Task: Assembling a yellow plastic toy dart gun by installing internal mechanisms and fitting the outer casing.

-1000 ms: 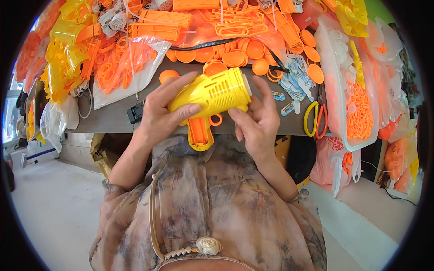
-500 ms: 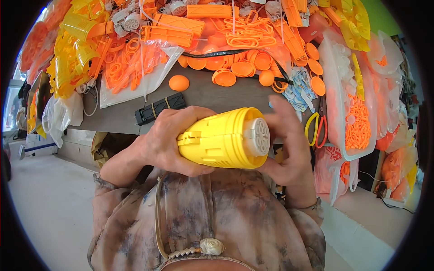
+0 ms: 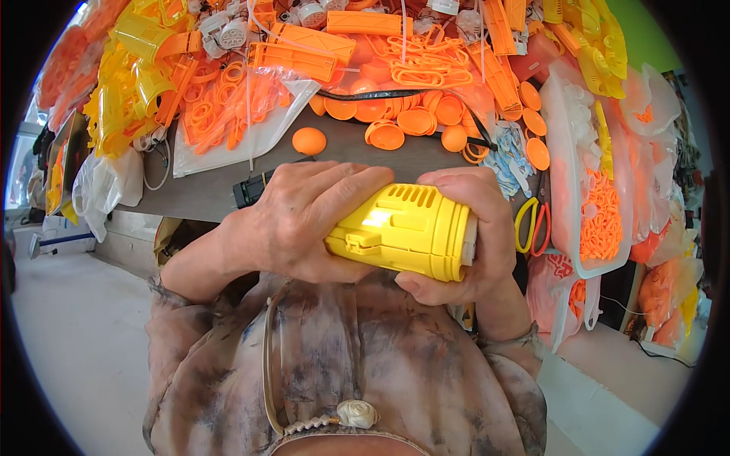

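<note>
Between my two hands, in front of my chest, lies a yellow plastic cylindrical housing [image 3: 403, 232] with vent slots and a small latch on its side. My left hand [image 3: 300, 216] wraps round its left end. The fingers and thumb of my right hand [image 3: 483, 228] close round its right end, where a grey round insert [image 3: 470, 242] pokes out of the opening. The palm hides most of that insert. Just behind my left hand a black ridged block [image 3: 249, 190] lies on the table, mostly covered by the hand.
On the grey table [image 3: 258, 171] an orange ball [image 3: 309, 141] sits beyond my hands. Orange cups [image 3: 385, 135], clips and yellow shells [image 3: 141, 87] pile up behind. To the right are scissors [image 3: 534, 226] and a translucent bin [image 3: 574, 262] with small orange parts.
My right hand has come in from beside the housing and now grips its right end over the grey insert. The housing has turned, so its vent slots face up and the insert points right.
</note>
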A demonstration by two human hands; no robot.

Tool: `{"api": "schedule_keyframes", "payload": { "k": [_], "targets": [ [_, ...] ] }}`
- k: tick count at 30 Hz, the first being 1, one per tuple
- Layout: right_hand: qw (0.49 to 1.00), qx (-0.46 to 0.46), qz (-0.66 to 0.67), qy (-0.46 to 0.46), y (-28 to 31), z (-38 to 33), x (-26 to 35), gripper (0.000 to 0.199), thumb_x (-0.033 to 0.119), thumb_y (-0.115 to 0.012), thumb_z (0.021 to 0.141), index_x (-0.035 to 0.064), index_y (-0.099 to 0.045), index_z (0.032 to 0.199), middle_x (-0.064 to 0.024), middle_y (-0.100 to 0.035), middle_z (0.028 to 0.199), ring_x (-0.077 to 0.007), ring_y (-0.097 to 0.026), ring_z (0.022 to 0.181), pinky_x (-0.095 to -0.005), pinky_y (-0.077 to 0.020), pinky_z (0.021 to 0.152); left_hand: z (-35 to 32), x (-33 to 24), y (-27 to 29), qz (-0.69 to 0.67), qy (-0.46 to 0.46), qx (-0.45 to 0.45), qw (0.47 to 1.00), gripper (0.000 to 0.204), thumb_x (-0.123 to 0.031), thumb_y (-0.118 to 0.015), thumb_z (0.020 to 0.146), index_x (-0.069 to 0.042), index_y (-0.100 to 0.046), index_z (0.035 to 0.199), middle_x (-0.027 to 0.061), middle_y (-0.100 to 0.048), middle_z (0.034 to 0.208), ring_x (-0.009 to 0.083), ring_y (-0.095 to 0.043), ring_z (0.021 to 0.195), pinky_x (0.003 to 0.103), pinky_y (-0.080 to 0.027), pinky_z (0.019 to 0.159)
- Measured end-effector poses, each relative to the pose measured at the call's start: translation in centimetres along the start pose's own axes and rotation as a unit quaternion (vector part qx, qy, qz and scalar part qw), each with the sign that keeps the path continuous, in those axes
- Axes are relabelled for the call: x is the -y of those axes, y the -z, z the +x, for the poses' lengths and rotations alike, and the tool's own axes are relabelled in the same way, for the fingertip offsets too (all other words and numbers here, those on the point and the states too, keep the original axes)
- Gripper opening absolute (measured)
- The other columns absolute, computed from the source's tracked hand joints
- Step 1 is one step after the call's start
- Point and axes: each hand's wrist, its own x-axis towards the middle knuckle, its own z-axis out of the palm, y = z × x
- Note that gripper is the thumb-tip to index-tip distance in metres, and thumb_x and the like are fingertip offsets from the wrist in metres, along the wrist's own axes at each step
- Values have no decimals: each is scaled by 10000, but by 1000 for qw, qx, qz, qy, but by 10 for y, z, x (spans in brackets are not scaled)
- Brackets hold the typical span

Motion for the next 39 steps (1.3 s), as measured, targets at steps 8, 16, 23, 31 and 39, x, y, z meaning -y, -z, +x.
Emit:
{"api": "schedule_keyframes", "payload": {
  "k": [8,16,23,31,39],
  "targets": [
    [996,-79,-15,32,-4,2,-5,747,375,-792,678,-77,-423,1145,-228,-549,987,-303,-575,889,-401,-501,752,-2,8,-7,-17,-4,-175,984,804,-526,-774,607,75,-550,1092,231,-563,1046,301,-591,858,367,-487,728],
    [994,-113,6,-6,-19,-6,0,787,305,-844,617,-28,-428,1196,-195,-526,1045,-293,-550,933,-364,-479,783,-7,18,-21,-73,32,-279,957,573,-427,-808,656,71,-637,883,164,-617,820,237,-628,730,295,-508,621],
    [993,-114,0,-35,-20,-10,-1,795,313,-846,616,-25,-412,1191,-190,-521,1050,-291,-549,932,-372,-473,788,-6,22,-21,-90,45,-253,962,564,-419,-811,650,48,-640,916,149,-617,817,235,-627,728,310,-509,614],
    [995,-78,-25,-52,-15,-8,10,836,338,-856,611,-54,-410,1201,-197,-525,1034,-325,-572,893,-384,-500,743,-6,9,-10,-65,40,-153,985,681,-532,-741,667,69,-626,965,167,-627,829,267,-624,726,334,-502,620],
    [996,-50,-59,-35,-13,-11,15,837,355,-851,625,-68,-409,1196,-217,-529,1042,-337,-579,877,-388,-512,720,7,15,-3,-30,-41,-35,998,615,-383,-793,645,23,-583,1057,108,-609,867,246,-610,694,328,-487,577]
  ]
}}
